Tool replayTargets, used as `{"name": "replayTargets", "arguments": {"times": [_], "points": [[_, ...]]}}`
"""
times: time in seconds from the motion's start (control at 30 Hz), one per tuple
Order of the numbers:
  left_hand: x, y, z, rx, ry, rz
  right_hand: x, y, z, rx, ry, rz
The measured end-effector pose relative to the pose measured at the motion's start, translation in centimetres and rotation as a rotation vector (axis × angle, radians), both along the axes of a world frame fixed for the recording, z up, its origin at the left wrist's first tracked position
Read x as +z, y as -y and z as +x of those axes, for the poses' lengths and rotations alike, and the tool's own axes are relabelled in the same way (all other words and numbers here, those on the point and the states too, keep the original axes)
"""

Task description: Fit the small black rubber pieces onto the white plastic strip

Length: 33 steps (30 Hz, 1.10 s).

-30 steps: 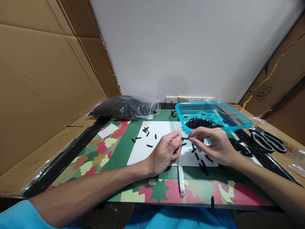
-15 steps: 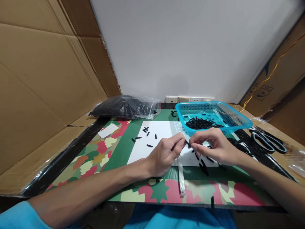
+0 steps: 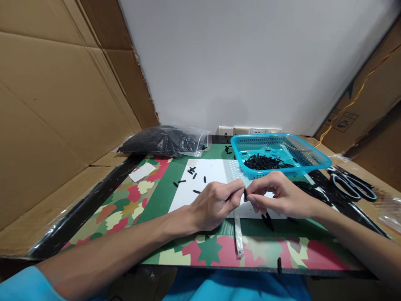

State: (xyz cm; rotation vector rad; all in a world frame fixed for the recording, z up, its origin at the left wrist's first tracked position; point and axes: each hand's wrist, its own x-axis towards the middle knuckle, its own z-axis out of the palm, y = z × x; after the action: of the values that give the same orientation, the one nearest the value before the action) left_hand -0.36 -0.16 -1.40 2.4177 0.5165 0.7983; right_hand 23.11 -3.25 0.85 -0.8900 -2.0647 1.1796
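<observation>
Between the fingertips of my two hands is a small black strip (image 3: 245,195), held nearly upright above a white sheet (image 3: 216,169). My left hand (image 3: 217,205) is closed, its thumb and curled forefinger pressed together at the strip's left side. Thumb and forefinger of my right hand (image 3: 275,196) pinch the strip from the right. What lies inside the curled left fingers is hidden. Several loose black strips (image 3: 194,176) are scattered on the sheet to the left. More black strips (image 3: 267,221) lie below my right hand.
A blue plastic basket (image 3: 313,163) with a heap of black strips stands behind my right hand. A clear zip bag (image 3: 156,141) full of black material lies back left. Black-handled scissors (image 3: 347,186) rest at right. A plastic-wrapped strip (image 3: 238,234) lies in front.
The small black strip has turned from slanting between my hands to nearly upright. My right hand has shifted slightly left, nearer my left hand.
</observation>
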Motion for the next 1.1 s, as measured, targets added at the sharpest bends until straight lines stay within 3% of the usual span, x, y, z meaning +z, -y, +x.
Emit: {"name": "replayTargets", "arguments": {"times": [0.17,0.3,0.67,1.1], "points": [[0.13,0.04,-0.16,-0.026,-0.041,0.255,0.0,0.5,-0.17,0.018,0.013,0.068],[0.25,0.01,-0.12,-0.018,-0.03,0.321,0.04,0.87,-0.28,-0.018,0.024,0.091],[0.5,0.01,0.07,0.03,-0.054,0.235,-0.1,0.62,-0.44,-0.106,0.019,0.204],[0.2,0.04,-0.4,0.032,0.084,0.075,-0.57,0.38,-0.11,-0.067,-0.266,-0.02]]}}
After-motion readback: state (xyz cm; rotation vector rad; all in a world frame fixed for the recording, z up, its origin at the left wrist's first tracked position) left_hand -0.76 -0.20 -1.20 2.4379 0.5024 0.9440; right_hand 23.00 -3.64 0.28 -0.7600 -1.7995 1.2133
